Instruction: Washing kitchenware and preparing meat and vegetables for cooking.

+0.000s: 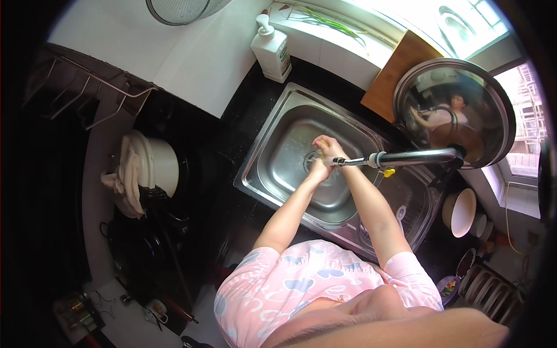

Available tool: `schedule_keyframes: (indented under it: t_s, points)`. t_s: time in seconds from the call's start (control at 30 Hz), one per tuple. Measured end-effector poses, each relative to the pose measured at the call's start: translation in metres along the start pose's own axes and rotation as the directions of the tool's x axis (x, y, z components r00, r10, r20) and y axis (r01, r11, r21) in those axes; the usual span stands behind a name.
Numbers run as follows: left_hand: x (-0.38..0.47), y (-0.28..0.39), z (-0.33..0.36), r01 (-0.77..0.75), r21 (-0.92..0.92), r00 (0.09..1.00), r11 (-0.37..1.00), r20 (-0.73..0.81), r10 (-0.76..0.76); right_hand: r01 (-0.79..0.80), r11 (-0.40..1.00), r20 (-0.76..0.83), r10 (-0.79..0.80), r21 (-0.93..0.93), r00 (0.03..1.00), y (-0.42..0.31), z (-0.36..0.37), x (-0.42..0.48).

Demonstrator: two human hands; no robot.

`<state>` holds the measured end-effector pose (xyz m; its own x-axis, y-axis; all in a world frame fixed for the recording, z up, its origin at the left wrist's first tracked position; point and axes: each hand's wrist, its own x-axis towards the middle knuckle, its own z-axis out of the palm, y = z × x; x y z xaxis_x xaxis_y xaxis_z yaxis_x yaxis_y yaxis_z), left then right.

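Note:
Both hands are together over the left basin of a stainless steel sink (285, 130), under the end of a chrome faucet (417, 156). Water runs from the spout over the hands towards the drain (310, 162). My right hand (333, 148) is curled around a small yellowish piece (322, 143), too small and blurred to name. Just below it, my left hand (320, 170) is close against the right under the water. Its fingers are partly hidden, so its hold cannot be made out.
A white pump bottle (270, 52) stands behind the sink. A wooden cutting board (402, 74) and a large glass lid (452, 108) lean behind the faucet. Green onions (330, 21) lie on the windowsill. Left, a white pot (163, 163) carries a cloth (126, 174); right is a bowl (460, 213).

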<state>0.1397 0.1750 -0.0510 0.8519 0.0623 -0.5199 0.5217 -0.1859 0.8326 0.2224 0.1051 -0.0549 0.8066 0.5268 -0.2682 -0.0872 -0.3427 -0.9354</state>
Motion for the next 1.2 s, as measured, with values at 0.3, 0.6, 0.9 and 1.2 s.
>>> schedule_keyframes:
  t_s: [0.3, 0.6, 0.9, 1.2]
  points:
    - [-0.024, 0.02, -0.003, 0.225, -0.352, 0.974, 0.909, 0.103, -0.201, 0.184, 0.84, -0.122, -0.282, -0.511, 0.952, -0.006, -0.024, -0.044]
    - [0.009, -0.024, -0.009, 0.389, -0.905, 0.919, 0.17, 0.369, -0.138, -0.022, 0.921, -0.392, -0.145, -0.39, 0.908, -0.015, -0.093, -0.157]
    - [-0.048, -0.02, 0.038, 0.559, -0.81, 0.828, 0.179, 0.533, -0.177, -0.241, 0.901, -0.494, 0.034, -0.361, 0.869, -0.021, -0.136, -0.182]
    - [-0.113, 0.049, 0.081, 0.731, -0.678, 0.679, -0.082, 0.708, 0.193, -0.057, 0.172, 0.059, -0.006, 0.983, 0.998, -0.045, -0.057, -0.184]
